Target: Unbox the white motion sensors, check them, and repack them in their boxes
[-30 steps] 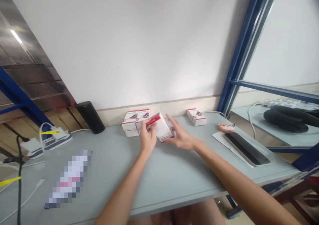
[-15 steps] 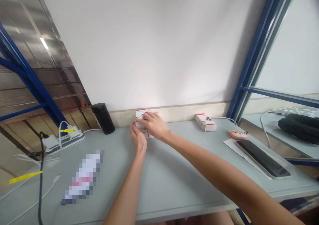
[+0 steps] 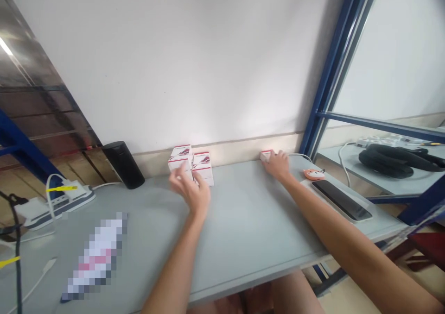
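A stack of small white-and-red boxes stands against the wall at the back of the grey table. My left hand hovers just in front of the stack, fingers apart and holding nothing. My right hand is stretched out to the back right and lies over a single white-and-red box, fingers curled on it. Only the left end of that box shows.
A black cylinder stands left of the stack. A power strip with cables lies at far left. A dark phone and an orange fox-shaped item lie at right. A blue rack post borders the table.
The box my hands held has been set on the stack. My left hand has drawn back from the stack, and my right hand has swung right onto the single box.
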`<state>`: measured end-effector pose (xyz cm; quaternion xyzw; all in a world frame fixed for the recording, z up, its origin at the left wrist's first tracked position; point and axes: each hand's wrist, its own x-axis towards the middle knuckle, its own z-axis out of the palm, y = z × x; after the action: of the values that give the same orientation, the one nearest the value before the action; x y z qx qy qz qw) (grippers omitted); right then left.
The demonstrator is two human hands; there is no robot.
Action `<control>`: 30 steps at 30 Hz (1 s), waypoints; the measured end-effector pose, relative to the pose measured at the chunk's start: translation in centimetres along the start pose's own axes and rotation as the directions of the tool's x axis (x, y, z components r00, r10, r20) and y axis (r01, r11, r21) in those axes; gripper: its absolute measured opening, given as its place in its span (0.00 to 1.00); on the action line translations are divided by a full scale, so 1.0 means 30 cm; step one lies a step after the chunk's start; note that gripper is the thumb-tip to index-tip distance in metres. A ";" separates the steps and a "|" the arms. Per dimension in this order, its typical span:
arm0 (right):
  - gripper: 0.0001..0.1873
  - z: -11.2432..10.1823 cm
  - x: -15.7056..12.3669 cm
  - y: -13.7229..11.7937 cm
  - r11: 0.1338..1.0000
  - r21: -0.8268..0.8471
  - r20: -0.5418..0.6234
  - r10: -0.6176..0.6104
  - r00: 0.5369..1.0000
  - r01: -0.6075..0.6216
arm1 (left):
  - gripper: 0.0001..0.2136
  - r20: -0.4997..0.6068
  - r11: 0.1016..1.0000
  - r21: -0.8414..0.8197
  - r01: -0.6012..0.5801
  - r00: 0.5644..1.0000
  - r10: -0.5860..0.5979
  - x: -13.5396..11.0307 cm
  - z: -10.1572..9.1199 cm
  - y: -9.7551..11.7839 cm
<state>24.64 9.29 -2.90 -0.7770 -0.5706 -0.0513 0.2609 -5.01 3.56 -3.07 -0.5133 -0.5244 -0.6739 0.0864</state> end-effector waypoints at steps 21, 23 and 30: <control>0.22 -0.182 -0.236 -0.189 0.368 0.900 0.020 -0.567 0.824 0.232 | 0.25 0.772 0.682 -0.440 0.583 0.634 -0.043 -0.076 0.025 0.162; 0.20 -0.199 -0.236 -0.184 0.363 0.896 0.002 -0.582 0.813 0.257 | 0.24 0.782 0.696 -0.444 0.565 0.623 -0.008 -0.070 0.022 0.156; 0.18 -0.220 -0.213 -0.156 0.323 0.933 0.086 -0.624 0.777 0.157 | 0.25 0.814 0.788 -0.412 0.457 0.573 0.093 -0.047 0.021 0.119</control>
<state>19.60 1.73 1.97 -0.3398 -0.7253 0.3673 0.4728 -1.65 1.90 -2.02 -0.6987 -0.3247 -0.5007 -0.3946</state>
